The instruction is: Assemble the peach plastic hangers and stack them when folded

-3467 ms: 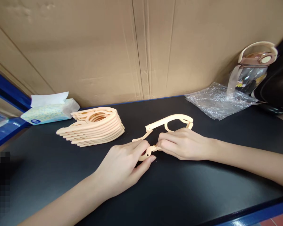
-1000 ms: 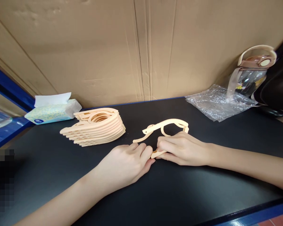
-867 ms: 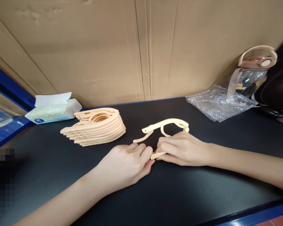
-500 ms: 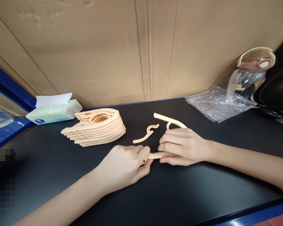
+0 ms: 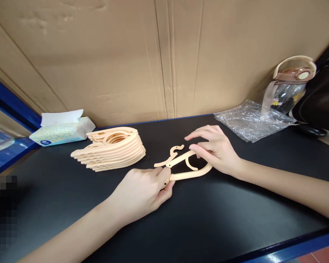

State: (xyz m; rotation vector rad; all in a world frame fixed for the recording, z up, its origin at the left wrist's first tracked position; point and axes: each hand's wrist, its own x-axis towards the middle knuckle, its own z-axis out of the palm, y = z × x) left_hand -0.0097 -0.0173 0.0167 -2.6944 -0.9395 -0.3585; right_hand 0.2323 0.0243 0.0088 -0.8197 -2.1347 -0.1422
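Note:
A cream plastic folding hanger (image 5: 190, 176) lies low over the black table, its two arms bent round close to each other and its hook between them. My left hand (image 5: 145, 190) is closed, pinching the near arm's end between thumb and fingers. At the bend on the right, my right hand (image 5: 215, 148) holds the hanger, thumb along the far arm and forefinger stretched free; part of the bend is hidden under the palm. A loose cream hook-shaped piece (image 5: 173, 155) rests just beyond the hanger. Left of it stands a stack of folded cream hangers (image 5: 115, 155).
A tissue pack (image 5: 63, 129) sits at the back left. Crumpled clear plastic wrap (image 5: 249, 122) and a handled water bottle (image 5: 289, 89) are at the back right, beside a dark object (image 5: 318, 95). A cardboard wall (image 5: 112, 65) closes off the back.
The hanger's far arm has swung left and toward me, close to the near arm. My right hand has turned and its forefinger has lifted off. My left hand keeps its pinch.

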